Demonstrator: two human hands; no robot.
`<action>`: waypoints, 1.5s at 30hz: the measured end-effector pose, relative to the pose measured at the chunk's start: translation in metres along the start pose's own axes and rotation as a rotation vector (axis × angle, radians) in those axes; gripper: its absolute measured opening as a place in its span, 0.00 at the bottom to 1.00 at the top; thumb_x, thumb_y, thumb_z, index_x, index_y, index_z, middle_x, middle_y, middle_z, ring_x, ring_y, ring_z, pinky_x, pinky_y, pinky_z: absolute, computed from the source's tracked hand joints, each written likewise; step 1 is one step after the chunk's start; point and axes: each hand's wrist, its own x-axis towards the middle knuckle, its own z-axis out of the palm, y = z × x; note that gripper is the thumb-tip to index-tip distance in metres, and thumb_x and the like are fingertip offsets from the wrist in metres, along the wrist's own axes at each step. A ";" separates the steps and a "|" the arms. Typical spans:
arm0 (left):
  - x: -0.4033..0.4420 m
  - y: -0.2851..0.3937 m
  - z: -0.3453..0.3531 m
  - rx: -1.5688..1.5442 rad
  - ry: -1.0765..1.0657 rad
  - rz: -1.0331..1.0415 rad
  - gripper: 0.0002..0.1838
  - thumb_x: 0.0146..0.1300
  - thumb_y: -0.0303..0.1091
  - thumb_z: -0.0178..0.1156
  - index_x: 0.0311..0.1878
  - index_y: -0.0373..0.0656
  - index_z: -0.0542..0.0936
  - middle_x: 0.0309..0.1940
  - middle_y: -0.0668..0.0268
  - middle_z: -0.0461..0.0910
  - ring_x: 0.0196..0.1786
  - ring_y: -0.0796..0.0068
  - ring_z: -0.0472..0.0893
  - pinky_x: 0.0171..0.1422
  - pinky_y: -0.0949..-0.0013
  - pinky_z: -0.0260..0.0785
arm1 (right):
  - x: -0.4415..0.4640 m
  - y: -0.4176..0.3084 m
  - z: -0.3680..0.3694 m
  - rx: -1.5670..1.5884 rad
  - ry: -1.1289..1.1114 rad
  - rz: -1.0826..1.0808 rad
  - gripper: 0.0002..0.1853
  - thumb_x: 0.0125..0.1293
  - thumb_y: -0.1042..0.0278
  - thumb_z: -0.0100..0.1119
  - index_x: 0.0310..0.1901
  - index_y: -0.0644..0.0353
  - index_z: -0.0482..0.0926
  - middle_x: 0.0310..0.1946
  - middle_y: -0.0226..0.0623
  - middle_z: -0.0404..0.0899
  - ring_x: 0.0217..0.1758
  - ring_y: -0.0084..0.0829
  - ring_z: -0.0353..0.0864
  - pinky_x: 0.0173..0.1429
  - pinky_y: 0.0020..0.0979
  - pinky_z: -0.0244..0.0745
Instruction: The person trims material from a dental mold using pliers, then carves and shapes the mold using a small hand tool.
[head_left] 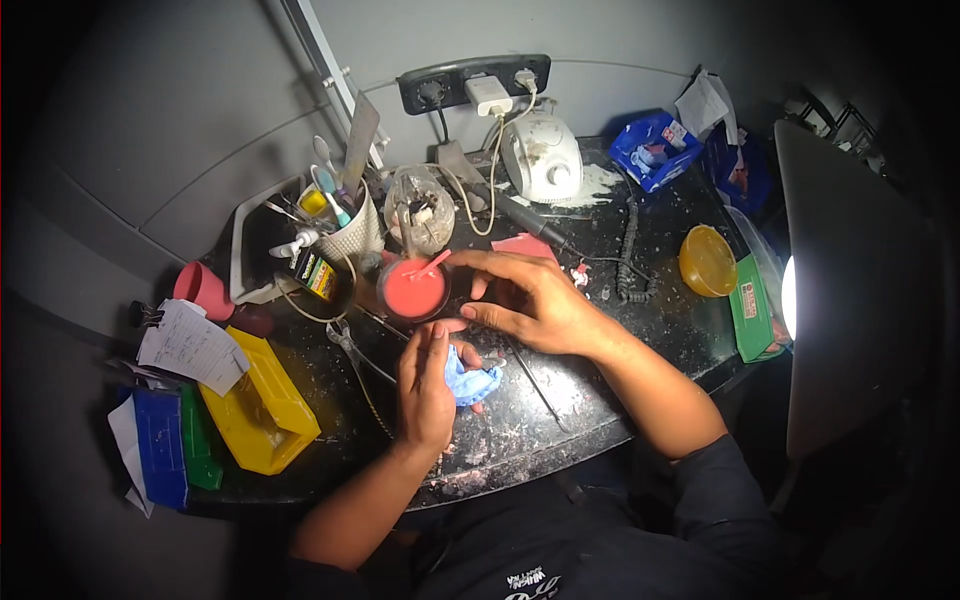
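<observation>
My left hand (427, 388) is closed around a light blue moulded piece (472, 384), which looks like a dental cast. The fingers partly hide it. A bowl of pink-red mixture (414, 290) stands just beyond that hand. A pink stirring stick (432, 264) lies across the mixture. My right hand (530, 300) hovers to the right of the bowl with index finger and thumb apart. Its index fingertip is close to the stick's end; whether they touch I cannot tell. Under my right hand, a thin metal tool (540, 388) lies on the black bench.
Pliers (345, 340) and a yellow bin (262, 410) are on the left. Behind the bowl stand a tool holder (352, 232), a clear jar (425, 215) and a white machine (545, 160) with cables. An orange bowl (707, 262), a blue bin (655, 150) and a bright lamp (790, 300) are on the right.
</observation>
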 end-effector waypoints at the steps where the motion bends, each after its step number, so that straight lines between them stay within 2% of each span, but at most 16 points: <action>1: 0.002 0.000 -0.002 -0.010 0.019 -0.028 0.23 0.83 0.49 0.47 0.57 0.37 0.76 0.31 0.61 0.79 0.26 0.73 0.82 0.18 0.69 0.74 | 0.000 -0.002 -0.007 0.012 -0.080 0.069 0.27 0.64 0.67 0.73 0.64 0.59 0.80 0.33 0.38 0.84 0.41 0.36 0.85 0.49 0.35 0.77; 5: 0.006 0.009 -0.007 -0.044 0.042 -0.007 0.22 0.82 0.48 0.49 0.54 0.37 0.78 0.31 0.62 0.78 0.29 0.75 0.81 0.19 0.71 0.74 | 0.001 0.009 -0.020 -0.050 -0.022 -0.062 0.11 0.63 0.68 0.75 0.43 0.64 0.87 0.29 0.38 0.84 0.33 0.35 0.84 0.43 0.35 0.78; 9: 0.010 0.011 -0.017 -0.051 0.012 0.162 0.18 0.77 0.42 0.53 0.49 0.34 0.80 0.31 0.62 0.78 0.30 0.72 0.81 0.18 0.70 0.73 | 0.000 -0.002 -0.036 -0.107 0.005 -0.045 0.09 0.63 0.69 0.74 0.38 0.65 0.86 0.28 0.39 0.85 0.32 0.34 0.84 0.38 0.33 0.77; 10: 0.010 0.011 -0.019 -0.047 -0.022 0.246 0.17 0.76 0.41 0.54 0.48 0.34 0.81 0.31 0.62 0.78 0.29 0.72 0.81 0.18 0.69 0.73 | -0.002 -0.015 -0.045 -0.184 0.007 0.137 0.10 0.64 0.68 0.74 0.39 0.66 0.86 0.28 0.39 0.85 0.31 0.34 0.84 0.38 0.33 0.78; 12: 0.012 0.013 -0.019 -0.062 0.013 0.213 0.17 0.77 0.42 0.55 0.46 0.35 0.81 0.30 0.63 0.78 0.29 0.72 0.82 0.18 0.69 0.72 | -0.001 -0.006 -0.054 -0.256 0.112 0.141 0.10 0.64 0.68 0.74 0.41 0.66 0.86 0.27 0.37 0.85 0.27 0.30 0.83 0.36 0.32 0.77; 14: 0.016 0.011 -0.018 -0.061 0.103 0.165 0.19 0.79 0.45 0.57 0.44 0.35 0.82 0.30 0.64 0.78 0.27 0.72 0.82 0.18 0.70 0.71 | -0.002 0.003 -0.062 -0.213 0.203 0.209 0.12 0.66 0.68 0.73 0.44 0.68 0.85 0.26 0.33 0.84 0.23 0.19 0.78 0.31 0.28 0.74; 16: 0.023 0.007 -0.021 -0.054 0.103 0.152 0.21 0.79 0.49 0.57 0.43 0.37 0.82 0.30 0.65 0.78 0.27 0.73 0.82 0.18 0.70 0.71 | -0.002 0.005 -0.068 -0.181 0.237 0.320 0.12 0.67 0.68 0.73 0.44 0.68 0.85 0.25 0.32 0.84 0.24 0.18 0.77 0.31 0.27 0.73; 21: 0.037 0.004 -0.026 0.005 0.115 0.121 0.22 0.76 0.54 0.60 0.41 0.40 0.82 0.29 0.66 0.77 0.26 0.78 0.78 0.16 0.73 0.68 | -0.003 0.009 -0.064 -0.213 0.199 0.264 0.12 0.67 0.68 0.72 0.43 0.69 0.85 0.25 0.34 0.84 0.23 0.18 0.77 0.30 0.28 0.73; 24: 0.033 0.007 -0.024 0.006 0.129 0.113 0.26 0.77 0.58 0.58 0.41 0.40 0.82 0.30 0.65 0.77 0.25 0.77 0.78 0.16 0.73 0.68 | -0.004 0.003 -0.050 -0.147 0.040 0.117 0.11 0.65 0.70 0.73 0.42 0.69 0.84 0.24 0.36 0.83 0.24 0.21 0.77 0.32 0.29 0.74; 25: 0.032 0.007 -0.024 0.006 0.104 0.120 0.27 0.78 0.58 0.55 0.42 0.39 0.82 0.30 0.64 0.77 0.25 0.76 0.79 0.16 0.72 0.69 | -0.004 -0.003 -0.047 -0.129 -0.061 0.161 0.11 0.64 0.71 0.74 0.42 0.69 0.84 0.25 0.38 0.83 0.26 0.23 0.80 0.33 0.30 0.75; 30: 0.029 0.007 -0.025 0.061 0.057 0.090 0.38 0.80 0.67 0.42 0.45 0.36 0.81 0.31 0.63 0.79 0.27 0.74 0.81 0.18 0.72 0.71 | -0.010 -0.001 -0.014 -0.022 -0.274 0.063 0.16 0.58 0.68 0.78 0.44 0.66 0.84 0.35 0.46 0.87 0.42 0.47 0.89 0.48 0.39 0.81; 31: 0.028 0.007 -0.024 0.115 0.068 0.075 0.42 0.79 0.70 0.35 0.46 0.35 0.81 0.32 0.62 0.81 0.28 0.75 0.82 0.20 0.73 0.71 | -0.010 -0.004 -0.009 -0.011 -0.298 0.027 0.16 0.58 0.68 0.78 0.44 0.66 0.84 0.37 0.46 0.87 0.44 0.46 0.88 0.49 0.40 0.81; 38: 0.033 -0.006 -0.028 0.126 -0.022 0.119 0.44 0.79 0.71 0.31 0.48 0.35 0.81 0.35 0.61 0.83 0.32 0.75 0.83 0.22 0.76 0.71 | -0.013 -0.022 0.008 0.005 -0.237 -0.056 0.23 0.56 0.60 0.80 0.48 0.63 0.83 0.43 0.42 0.81 0.49 0.46 0.84 0.53 0.42 0.80; 40: 0.034 -0.005 -0.029 0.093 -0.031 0.124 0.43 0.79 0.70 0.31 0.51 0.35 0.79 0.37 0.60 0.83 0.33 0.73 0.84 0.24 0.73 0.74 | -0.016 -0.019 0.016 0.023 -0.209 -0.099 0.23 0.56 0.60 0.80 0.48 0.63 0.83 0.44 0.42 0.81 0.50 0.47 0.84 0.53 0.43 0.80; 42: 0.028 0.003 -0.033 -0.034 -0.194 -0.057 0.42 0.80 0.69 0.33 0.56 0.34 0.77 0.42 0.58 0.84 0.37 0.71 0.85 0.29 0.67 0.81 | -0.017 -0.017 0.016 0.012 -0.224 -0.106 0.22 0.57 0.61 0.80 0.49 0.64 0.83 0.44 0.43 0.82 0.50 0.48 0.84 0.53 0.44 0.80; 45: 0.032 0.006 -0.031 -0.129 -0.184 -0.098 0.41 0.80 0.68 0.34 0.59 0.34 0.76 0.45 0.57 0.84 0.41 0.68 0.87 0.33 0.61 0.85 | -0.014 -0.013 0.009 -0.057 -0.229 -0.134 0.20 0.58 0.65 0.78 0.49 0.65 0.83 0.42 0.46 0.83 0.48 0.51 0.85 0.52 0.45 0.80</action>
